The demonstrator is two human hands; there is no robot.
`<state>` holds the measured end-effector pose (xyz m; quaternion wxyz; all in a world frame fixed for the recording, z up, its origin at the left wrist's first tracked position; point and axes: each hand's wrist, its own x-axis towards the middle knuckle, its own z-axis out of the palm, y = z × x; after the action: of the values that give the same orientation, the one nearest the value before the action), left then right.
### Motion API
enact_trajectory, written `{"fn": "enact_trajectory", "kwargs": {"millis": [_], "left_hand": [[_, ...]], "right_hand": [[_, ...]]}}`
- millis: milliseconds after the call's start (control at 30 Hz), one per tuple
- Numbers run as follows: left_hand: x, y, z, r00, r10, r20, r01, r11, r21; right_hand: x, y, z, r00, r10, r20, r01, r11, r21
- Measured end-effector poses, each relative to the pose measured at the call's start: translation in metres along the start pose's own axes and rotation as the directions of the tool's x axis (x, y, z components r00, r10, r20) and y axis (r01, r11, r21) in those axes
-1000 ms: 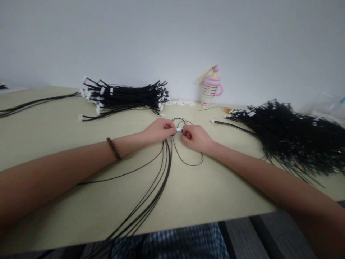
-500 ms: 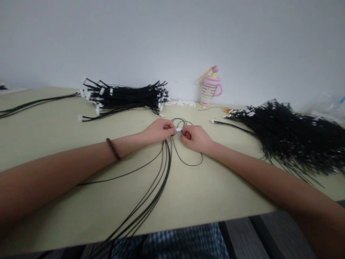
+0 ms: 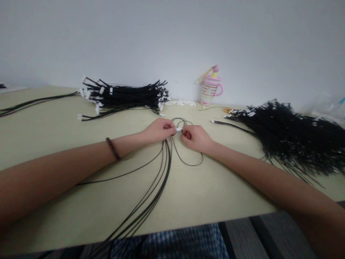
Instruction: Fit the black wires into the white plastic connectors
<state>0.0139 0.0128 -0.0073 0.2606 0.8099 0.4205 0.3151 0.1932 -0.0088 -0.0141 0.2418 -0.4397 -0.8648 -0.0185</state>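
Between my two hands sits a small white connector (image 3: 179,129), partly hidden by the fingertips. My left hand (image 3: 161,130) pinches its left side, where several thin black wires (image 3: 167,165) come out below the fingers and run down over the table's front edge. My right hand (image 3: 197,137) is closed at the connector's right end, with curled fingers. Thin wire loops (image 3: 192,165) lie on the table around and behind the hands. Whether the right fingertips grip a wire or the connector itself is hard to make out.
A bundle of black cables with white connectors (image 3: 126,96) lies back left, beside small loose white connectors (image 3: 182,103). A pink striped cup-shaped container (image 3: 210,88) stands against the wall. On the right is a large heap of black cables (image 3: 296,136), with clear plastic (image 3: 325,108) behind it.
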Motion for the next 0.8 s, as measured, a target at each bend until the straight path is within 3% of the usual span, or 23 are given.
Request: {"fn": "enact_trajectory", "kwargs": {"millis": [800], "left_hand": [[0.0002,-0.0014,-0.0011,1.0,-0.004,0.01,0.004,1.0,-0.017]], "right_hand": [[-0.0001,-0.0012,-0.001,1.0,0.005,-0.015,-0.005,1.0,0.003]]}}
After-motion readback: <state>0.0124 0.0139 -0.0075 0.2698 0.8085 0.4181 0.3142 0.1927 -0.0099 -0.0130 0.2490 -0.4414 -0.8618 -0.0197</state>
